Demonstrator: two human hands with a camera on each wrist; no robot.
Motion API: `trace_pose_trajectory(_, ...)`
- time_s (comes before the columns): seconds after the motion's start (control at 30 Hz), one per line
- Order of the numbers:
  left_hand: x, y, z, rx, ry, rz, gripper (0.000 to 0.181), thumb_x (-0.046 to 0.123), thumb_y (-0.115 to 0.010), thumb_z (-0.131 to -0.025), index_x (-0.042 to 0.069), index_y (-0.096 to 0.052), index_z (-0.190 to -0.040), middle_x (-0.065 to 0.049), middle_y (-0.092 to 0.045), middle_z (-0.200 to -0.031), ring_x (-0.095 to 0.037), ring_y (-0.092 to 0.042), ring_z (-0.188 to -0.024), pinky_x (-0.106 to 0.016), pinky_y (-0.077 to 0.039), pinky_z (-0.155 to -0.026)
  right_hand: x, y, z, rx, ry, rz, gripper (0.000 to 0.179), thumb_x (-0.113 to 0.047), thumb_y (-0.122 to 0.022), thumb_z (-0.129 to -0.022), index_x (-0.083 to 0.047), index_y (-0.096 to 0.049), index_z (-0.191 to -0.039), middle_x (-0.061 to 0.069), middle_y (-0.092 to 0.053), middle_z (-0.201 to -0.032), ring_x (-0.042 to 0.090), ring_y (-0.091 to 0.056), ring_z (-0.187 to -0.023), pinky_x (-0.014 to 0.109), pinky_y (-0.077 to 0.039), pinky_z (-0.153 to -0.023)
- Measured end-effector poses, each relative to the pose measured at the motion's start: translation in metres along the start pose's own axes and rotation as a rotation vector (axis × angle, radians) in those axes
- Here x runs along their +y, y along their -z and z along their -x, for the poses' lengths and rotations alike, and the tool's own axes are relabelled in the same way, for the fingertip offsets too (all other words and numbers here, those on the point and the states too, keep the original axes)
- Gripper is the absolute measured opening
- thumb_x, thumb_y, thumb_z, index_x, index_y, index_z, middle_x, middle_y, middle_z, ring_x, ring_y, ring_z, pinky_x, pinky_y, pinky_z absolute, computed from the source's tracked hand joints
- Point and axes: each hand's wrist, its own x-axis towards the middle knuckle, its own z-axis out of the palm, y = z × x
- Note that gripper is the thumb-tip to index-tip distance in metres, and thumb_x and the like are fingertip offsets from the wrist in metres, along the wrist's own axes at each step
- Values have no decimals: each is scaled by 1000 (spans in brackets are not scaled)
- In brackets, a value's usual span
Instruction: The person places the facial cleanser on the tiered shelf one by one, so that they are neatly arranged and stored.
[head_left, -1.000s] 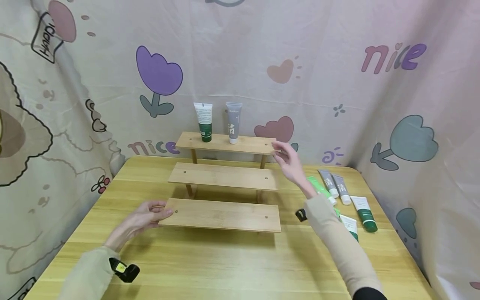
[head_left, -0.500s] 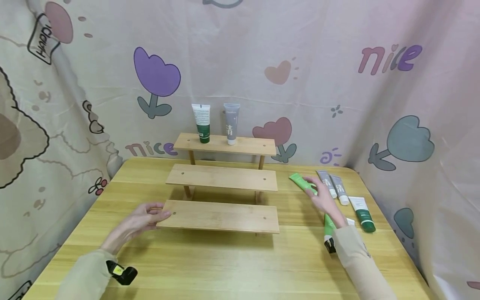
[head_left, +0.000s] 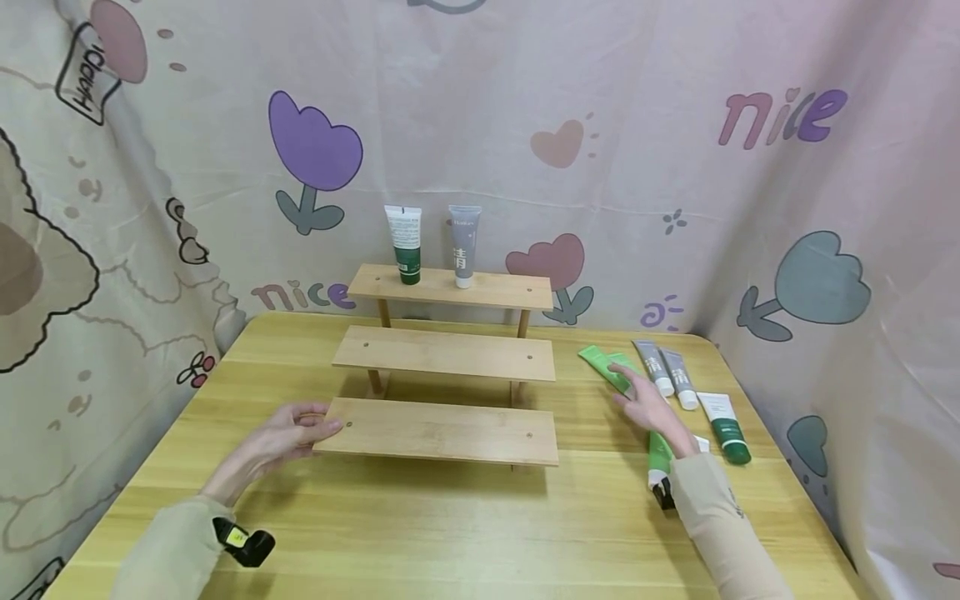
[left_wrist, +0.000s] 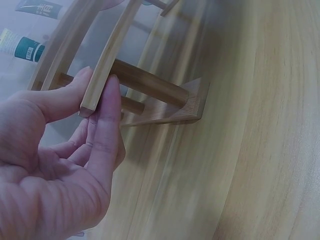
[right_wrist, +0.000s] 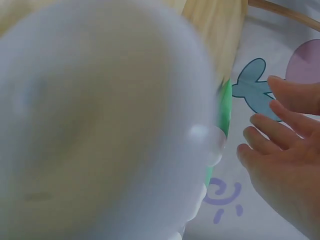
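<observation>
My left hand pinches the left end of the lowest board of a three-step wooden display stand, thumb on top and fingers beneath, as the left wrist view shows. My right hand hovers at two green squeeze tubes lying on the table, covering their lower ends in the head view. In the right wrist view that hand has loosely extended fingers and nothing between them. On the top step stand a white-and-green tube and a grey tube, both caps down.
Right of my right hand lie two grey tubes and a white-and-green tube. Another green tube lies below the hand, partly behind the wrist. A patterned curtain hangs close behind the table.
My right hand has come from the right end of the top step down and right to the green tubes, its fingers shifting slightly there. The left hand keeps its hold on the stand.
</observation>
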Motion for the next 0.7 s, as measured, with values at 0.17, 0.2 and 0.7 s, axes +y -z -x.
trace_pose_trajectory(0.17,1,-1,-1,15,19,-12,81,26,-65,-99,-19,-18,-148,-42,-32,-147,-20,-60,-111,-39,-60,-99,1,0,-1,-14,8,10,59,-1,-59,-94,10,-37,-148,35,-39,-151,56,-35,-139,72,-27,-117)
trace_pose_trajectory(0.2,1,-1,-1,17,20,-10,81,26,-65,-99,-19,-19,-148,-41,-33,-146,-19,-60,-111,-40,-60,-99,1,0,-1,-17,5,6,59,-2,-59,-94,10,-37,-148,35,-39,-151,56,-35,-139,72,-27,-117)
trace_pose_trajectory(0.7,2,0,0,11,11,-2,79,25,-63,-101,-20,-18,-148,-41,-34,-145,-18,-61,-109,-40,-60,-98,7,-2,-6,-110,-46,7,68,-7,-59,-96,15,-26,-150,41,-29,-153,59,-30,-140,70,-24,-119)
